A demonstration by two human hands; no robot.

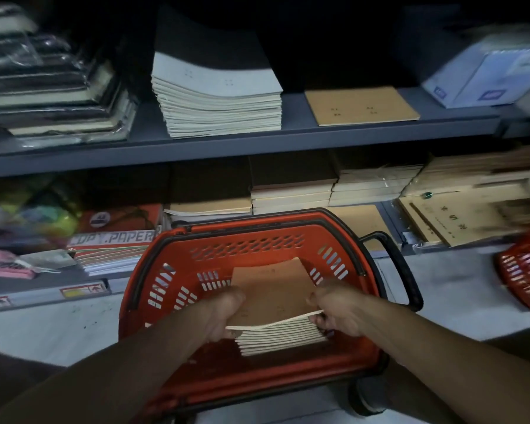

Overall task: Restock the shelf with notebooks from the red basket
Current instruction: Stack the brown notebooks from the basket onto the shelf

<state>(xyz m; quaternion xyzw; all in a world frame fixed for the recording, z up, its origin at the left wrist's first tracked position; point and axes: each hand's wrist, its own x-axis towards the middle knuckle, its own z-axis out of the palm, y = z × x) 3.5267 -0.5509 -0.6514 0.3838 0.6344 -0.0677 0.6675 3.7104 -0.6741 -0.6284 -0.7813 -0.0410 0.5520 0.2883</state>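
Two hands reach into the red basket (166,289), a moulded plastic tub with slotted walls and a black handle (392,264) swung to its right side. The left hand (218,316) grips the left edge of a stack of notebooks (276,313), thumb on the top cover and fingers curled beneath; the right hand (338,310) clasps the right edge the same way. The stack is inside the basket, held clear of its front wall, and the top notebook bows upward between the two grips. The covers are plain brown kraft card, the page edges cream and thin.

Above stands a grey metal shelf (227,148) with a smooth painted lip. On it a single brown notebook (361,105) lies flat, well apart from the hands, just right of a tall pile of pale grey notebooks (218,99). Wrapped dark books (52,96) sit at the left in glossy film, and a pale blue box (484,78) at the right. The lower tier holds brown paper pads (334,188), copy paper packs (114,249) and tan folders (459,209). A second red basket (523,276) rests on the light floor (441,283) at right. The room is dim.
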